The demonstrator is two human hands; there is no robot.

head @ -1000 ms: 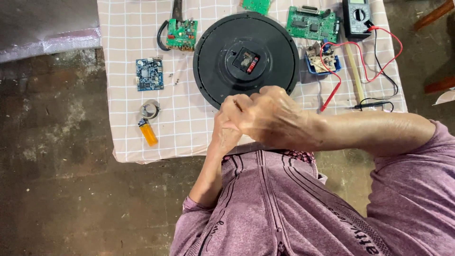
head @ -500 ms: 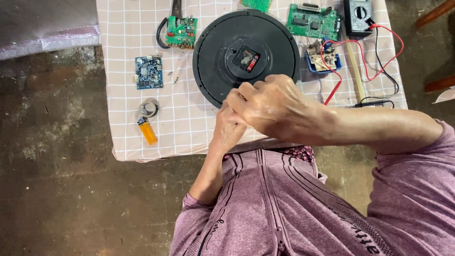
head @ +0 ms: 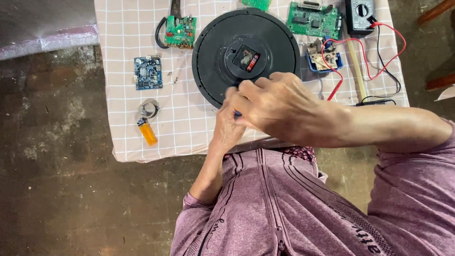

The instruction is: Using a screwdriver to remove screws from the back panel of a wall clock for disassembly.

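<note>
- We are looking down at a small table (head: 123, 142) covered with a checked cloth, and on it a round black clock (head: 213, 61) is lying face down, back side up.
- In the middle of the clock's back sits the square mechanism (head: 244, 57), with a small red-ended battery (head: 253, 62) lying slanted in it, its long axis running from lower left to upper right.
- Our right hand (head: 279, 111) is hovering over the near edge of the clock, knuckles up, fingers (head: 246, 92) curled inward and pointing left; it is covering the clock's lower right rim.
- Our left hand (head: 226, 130) is sitting just under the right one, mostly hidden by it, at the table's near edge.
- Between the two hands something small and dark (head: 237, 113) is peeking out; the fingers are pinching close together around it, but we cannot tell what it is or which hand is really gripping it.
- The mechanism is lying just beyond the right hand's fingertips, up and slightly left of them, so the right hand is the nearer of the two.
- Off to the left we are seeing a blue circuit board (head: 148, 72), a roll of tape (head: 149, 108) and an orange lighter (head: 147, 131); green boards (head: 313, 20) and a meter (head: 360, 14) with red and black leads (head: 395, 52) are lying to the right.
</note>
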